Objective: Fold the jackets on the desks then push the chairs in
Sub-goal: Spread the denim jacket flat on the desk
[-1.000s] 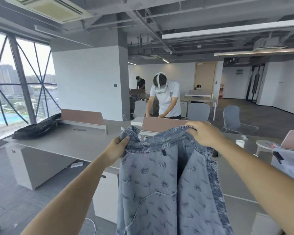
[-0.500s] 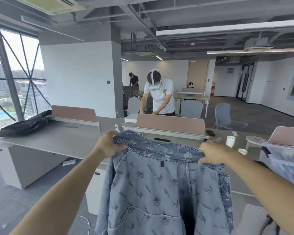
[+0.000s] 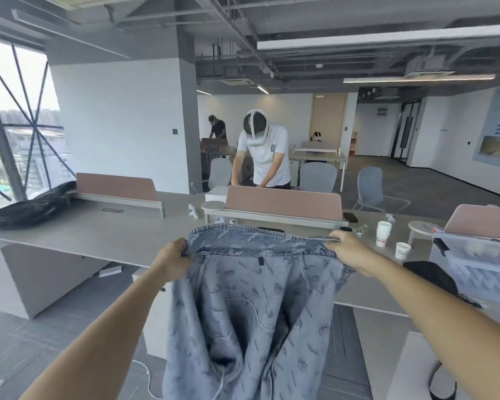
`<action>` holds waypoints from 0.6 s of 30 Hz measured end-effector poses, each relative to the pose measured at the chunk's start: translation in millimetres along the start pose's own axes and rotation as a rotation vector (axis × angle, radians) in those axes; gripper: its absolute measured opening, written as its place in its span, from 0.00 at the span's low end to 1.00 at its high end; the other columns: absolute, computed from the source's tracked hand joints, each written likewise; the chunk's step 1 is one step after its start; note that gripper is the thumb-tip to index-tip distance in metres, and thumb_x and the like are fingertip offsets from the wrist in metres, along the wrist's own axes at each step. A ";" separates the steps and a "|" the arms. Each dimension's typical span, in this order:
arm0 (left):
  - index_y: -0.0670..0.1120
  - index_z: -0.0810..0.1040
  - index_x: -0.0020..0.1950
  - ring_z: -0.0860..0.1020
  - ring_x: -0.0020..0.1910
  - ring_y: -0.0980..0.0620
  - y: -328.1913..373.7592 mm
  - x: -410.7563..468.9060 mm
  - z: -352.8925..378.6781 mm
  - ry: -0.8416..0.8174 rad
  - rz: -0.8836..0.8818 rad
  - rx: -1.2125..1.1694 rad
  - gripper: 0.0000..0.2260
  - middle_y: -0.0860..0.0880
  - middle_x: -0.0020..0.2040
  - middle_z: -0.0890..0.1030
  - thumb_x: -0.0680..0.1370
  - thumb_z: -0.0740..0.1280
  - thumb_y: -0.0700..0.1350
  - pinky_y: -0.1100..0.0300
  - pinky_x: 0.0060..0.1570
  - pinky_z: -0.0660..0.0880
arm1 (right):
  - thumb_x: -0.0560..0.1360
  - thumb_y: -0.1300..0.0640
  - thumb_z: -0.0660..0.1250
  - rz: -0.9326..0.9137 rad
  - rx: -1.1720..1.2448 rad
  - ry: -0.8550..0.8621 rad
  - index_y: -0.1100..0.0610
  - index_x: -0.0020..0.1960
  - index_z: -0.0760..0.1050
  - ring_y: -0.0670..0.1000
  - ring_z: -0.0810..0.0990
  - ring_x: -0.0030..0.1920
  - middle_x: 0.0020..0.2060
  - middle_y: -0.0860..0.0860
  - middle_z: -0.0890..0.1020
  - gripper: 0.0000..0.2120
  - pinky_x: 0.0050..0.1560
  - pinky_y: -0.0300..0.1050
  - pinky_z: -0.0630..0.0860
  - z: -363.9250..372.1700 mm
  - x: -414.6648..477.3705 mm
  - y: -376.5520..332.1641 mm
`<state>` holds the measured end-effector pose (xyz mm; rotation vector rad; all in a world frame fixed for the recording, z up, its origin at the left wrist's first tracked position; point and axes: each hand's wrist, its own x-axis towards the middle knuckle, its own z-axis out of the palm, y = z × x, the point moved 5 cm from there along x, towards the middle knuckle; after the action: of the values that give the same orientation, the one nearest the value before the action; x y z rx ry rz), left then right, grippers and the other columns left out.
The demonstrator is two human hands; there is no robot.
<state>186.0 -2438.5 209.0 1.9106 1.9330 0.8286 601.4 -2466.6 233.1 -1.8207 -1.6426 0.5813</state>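
Head view: the left hand (image 3: 172,259) grips one end of the collar of the blue patterned denim jacket (image 3: 248,307), and the right hand (image 3: 348,249) grips the other end, fingers curled over the fabric. The jacket hangs spread between them in the air, in front of the grey counter (image 3: 98,235). A black bundle (image 3: 26,207) lies at the counter's far left end. 2 paper cups (image 3: 383,233) stand on the counter near the right hand

Both hands — left (image 3: 172,259), right (image 3: 348,249) — grip a denim jacket (image 3: 251,307) by its collar above the desk (image 3: 98,235).
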 end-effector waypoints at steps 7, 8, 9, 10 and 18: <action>0.45 0.59 0.59 0.75 0.41 0.43 -34.5 -10.5 4.5 -0.156 0.068 0.139 0.12 0.42 0.46 0.77 0.82 0.61 0.45 0.50 0.42 0.73 | 0.64 0.42 0.81 -0.106 -0.416 -0.286 0.50 0.56 0.75 0.45 0.76 0.45 0.46 0.42 0.76 0.27 0.44 0.39 0.71 1.3 -20.5 -12.6; 0.46 0.58 0.62 0.77 0.44 0.41 -38.5 -12.7 6.9 -0.172 0.071 0.209 0.13 0.41 0.49 0.78 0.83 0.61 0.47 0.48 0.46 0.75 | 0.63 0.44 0.81 -0.102 -0.491 -0.327 0.50 0.54 0.75 0.46 0.77 0.43 0.45 0.42 0.78 0.26 0.42 0.41 0.72 6.9 -21.1 -10.5; 0.46 0.60 0.63 0.78 0.46 0.41 -38.6 -13.9 7.9 -0.168 0.071 0.264 0.14 0.41 0.52 0.79 0.83 0.61 0.49 0.48 0.48 0.76 | 0.63 0.48 0.80 -0.100 -0.555 -0.348 0.52 0.49 0.77 0.49 0.77 0.39 0.41 0.45 0.81 0.19 0.38 0.43 0.72 10.2 -20.2 -8.4; 0.45 0.62 0.62 0.78 0.47 0.41 -40.1 -15.3 7.2 -0.150 0.058 0.307 0.14 0.42 0.53 0.79 0.82 0.61 0.50 0.48 0.48 0.76 | 0.66 0.54 0.77 -0.110 -0.588 -0.347 0.53 0.43 0.76 0.50 0.75 0.34 0.35 0.48 0.80 0.11 0.35 0.43 0.70 13.8 -22.8 -9.8; 0.41 0.70 0.46 0.83 0.36 0.48 -66.0 -16.9 18.9 -0.138 -0.190 0.063 0.14 0.44 0.39 0.82 0.79 0.70 0.49 0.60 0.26 0.72 | 0.76 0.56 0.70 -0.144 -0.586 -0.044 0.45 0.40 0.71 0.50 0.77 0.33 0.36 0.49 0.78 0.11 0.35 0.46 0.72 22.3 -28.5 -4.4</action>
<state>144.9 -2448.2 152.3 1.7344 2.0374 0.5737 579.3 -2491.3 218.0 -2.0627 -2.1085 0.0703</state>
